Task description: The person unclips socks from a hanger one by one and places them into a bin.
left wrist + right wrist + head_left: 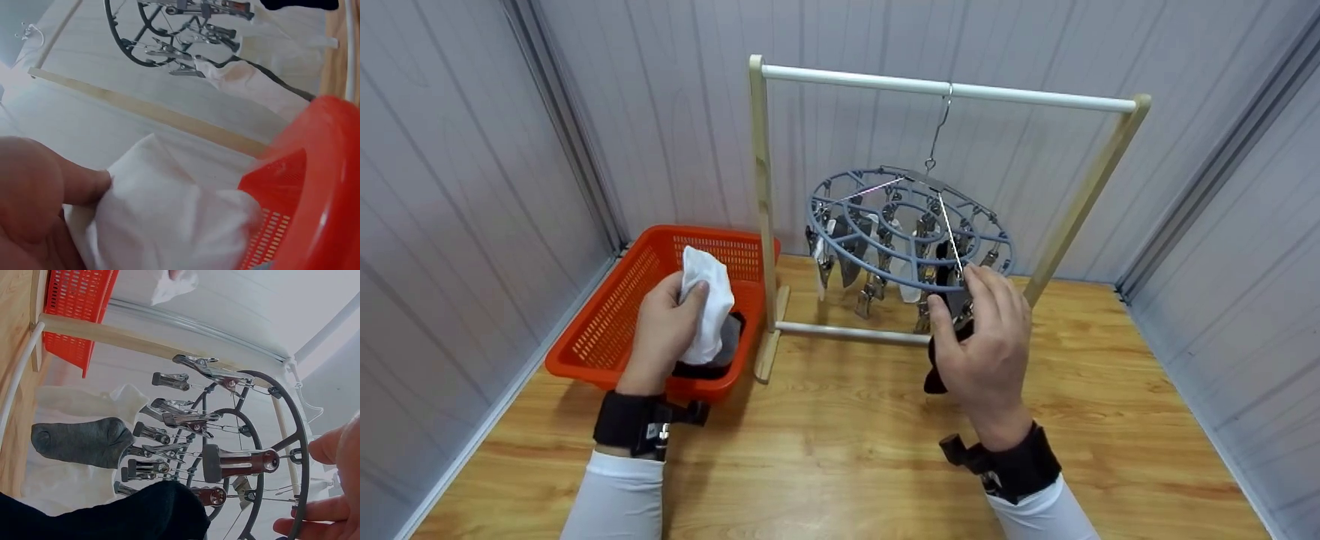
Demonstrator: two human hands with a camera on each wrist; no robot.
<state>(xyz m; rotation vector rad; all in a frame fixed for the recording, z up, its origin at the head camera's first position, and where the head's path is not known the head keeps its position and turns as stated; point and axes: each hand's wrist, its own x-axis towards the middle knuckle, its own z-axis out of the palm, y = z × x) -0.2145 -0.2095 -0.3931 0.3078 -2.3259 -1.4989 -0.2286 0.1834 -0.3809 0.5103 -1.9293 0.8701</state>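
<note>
Wooden tabletop with grey panel walls behind. Nearest, the left hand grips a white sock above the orange basket, fingers and thumb curled round it. The right hand pinches a black sock at a clip on the near rim of the round clip hanger. Grey and white socks hang from other clips. Farther back, the hanger's hook sits on the rack rail.
</note>
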